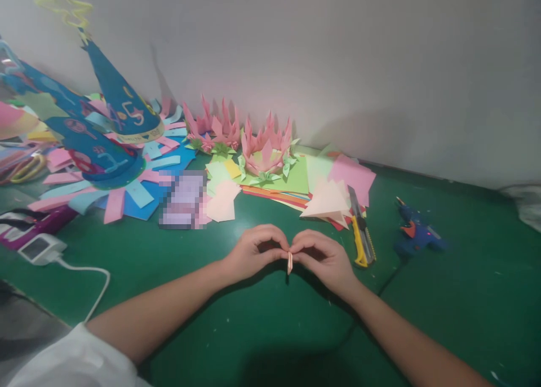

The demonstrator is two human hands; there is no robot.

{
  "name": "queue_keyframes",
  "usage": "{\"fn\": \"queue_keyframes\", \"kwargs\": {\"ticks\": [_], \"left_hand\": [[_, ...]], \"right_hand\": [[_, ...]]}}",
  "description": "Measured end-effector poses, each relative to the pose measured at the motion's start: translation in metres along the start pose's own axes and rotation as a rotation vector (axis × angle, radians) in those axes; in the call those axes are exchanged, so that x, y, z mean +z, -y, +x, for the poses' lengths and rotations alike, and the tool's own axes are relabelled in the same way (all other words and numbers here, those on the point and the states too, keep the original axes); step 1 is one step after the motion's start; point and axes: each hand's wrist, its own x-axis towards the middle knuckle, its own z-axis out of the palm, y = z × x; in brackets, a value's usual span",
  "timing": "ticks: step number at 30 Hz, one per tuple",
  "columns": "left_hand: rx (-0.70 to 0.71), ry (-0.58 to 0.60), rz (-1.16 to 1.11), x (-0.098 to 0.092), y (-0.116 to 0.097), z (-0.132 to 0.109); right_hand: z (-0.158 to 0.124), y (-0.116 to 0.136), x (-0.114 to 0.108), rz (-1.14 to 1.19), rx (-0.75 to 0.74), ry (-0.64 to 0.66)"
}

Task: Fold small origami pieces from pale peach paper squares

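Between my two hands is a small folded strip of pale peach paper [289,263], held upright a little above the green table [236,342]. My left hand [257,254] pinches it from the left with thumb and forefinger. From the right, my right hand [325,257] pinches the same folded paper, and the fingertips of both hands meet at its top. Its lower end points down toward me. Beyond the hands lie sheets of peach paper [327,204], like the colour of the piece I hold.
A yellow utility knife [361,240] and a blue hot glue gun [418,235] lie to the right. Pink paper crowns [266,150] stand on green paper [296,176] near the wall. Blue cone hats [120,99], a blurred-out rectangle [183,198] and a white charger [42,247] are left.
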Motion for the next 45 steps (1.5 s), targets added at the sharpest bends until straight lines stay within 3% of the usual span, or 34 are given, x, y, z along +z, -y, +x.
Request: {"fn": "queue_keyframes", "kwargs": {"ticks": [8, 16, 23, 38, 45], "left_hand": [[-0.045, 0.031, 0.035, 0.0003, -0.0010, -0.0019], [-0.100, 0.033, -0.100, 0.0026, -0.0004, -0.0014], [0.035, 0.016, 0.004, 0.0021, -0.0010, -0.0014], [0.360, 0.068, 0.319, -0.0027, -0.0046, -0.0034], [0.262, 0.041, 0.262, 0.0026, -0.0043, -0.0036]], "right_hand": [[-0.0005, -0.0015, 0.0000, 0.020, 0.024, -0.003], [-0.0007, -0.0021, 0.0005, -0.040, 0.020, -0.027], [-0.0007, 0.0005, 0.0000, -0.058, -0.117, -0.048], [-0.0019, 0.0027, -0.0011, -0.107, -0.134, -0.026], [-0.0014, 0.0030, -0.0010, -0.120, -0.133, -0.017]]}}
